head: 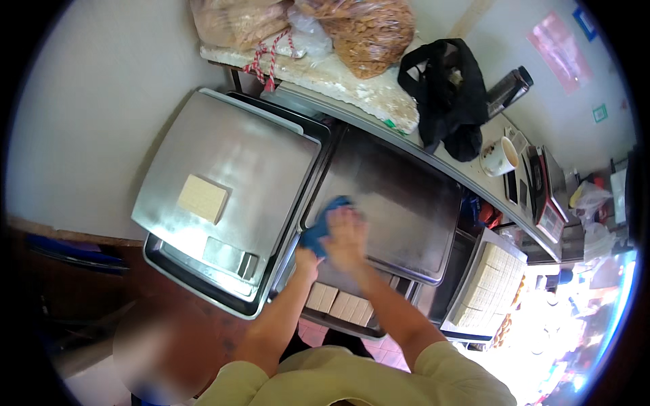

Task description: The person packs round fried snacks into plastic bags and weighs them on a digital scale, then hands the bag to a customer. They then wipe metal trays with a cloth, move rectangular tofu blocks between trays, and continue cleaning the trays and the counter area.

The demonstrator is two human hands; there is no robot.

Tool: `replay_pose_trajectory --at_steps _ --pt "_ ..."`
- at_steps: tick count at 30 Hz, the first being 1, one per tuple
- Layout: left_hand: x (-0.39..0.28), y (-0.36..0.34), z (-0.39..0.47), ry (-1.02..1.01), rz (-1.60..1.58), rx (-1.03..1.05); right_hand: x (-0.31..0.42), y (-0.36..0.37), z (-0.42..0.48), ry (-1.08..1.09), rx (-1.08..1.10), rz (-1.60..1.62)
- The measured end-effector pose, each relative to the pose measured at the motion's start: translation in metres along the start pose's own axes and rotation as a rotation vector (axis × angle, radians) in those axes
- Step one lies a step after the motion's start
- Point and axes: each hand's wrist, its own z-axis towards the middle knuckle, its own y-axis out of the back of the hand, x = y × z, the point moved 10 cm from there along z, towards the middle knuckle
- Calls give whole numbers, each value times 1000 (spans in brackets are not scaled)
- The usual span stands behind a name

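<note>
A blue cloth (317, 231) lies bunched at the left end of a dark metal tray (406, 213). My right hand (346, 236) is spread flat, pressing on the cloth. At the cloth's lower edge, my left hand (307, 261) has its fingers bent; whether they grip the cloth is hard to make out. Left of both hands, a pale rectangular block (203, 199) rests on a shiny metal sheet (244, 147). Below my right forearm, more pale blocks (350, 308) sit on a lower tray.
Along the back runs a shelf (472, 172) bearing plastic bags of brown food (370, 35), a black bag (449, 96), a white cup (499, 156) and a red scale (549, 215). To the right stands a tray of cut pale blocks (490, 284). A wall (91, 116) borders the left.
</note>
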Motion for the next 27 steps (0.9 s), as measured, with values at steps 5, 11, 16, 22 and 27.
replay_pose_trajectory --at_steps 5,11,16,22,27 --pt "-1 5 -6 -33 -77 130 -35 21 152 24 -218 -255" --pt "-2 7 -11 78 -74 138 -90 4 193 -191 109 107" --pt "4 -1 -22 262 -403 375 10 14 150 -118 88 -3" --pt "0 -13 -38 397 -521 350 97 4 34 138 215 -57" --pt "11 -18 -38 446 -594 527 48 25 -33 308 261 83"
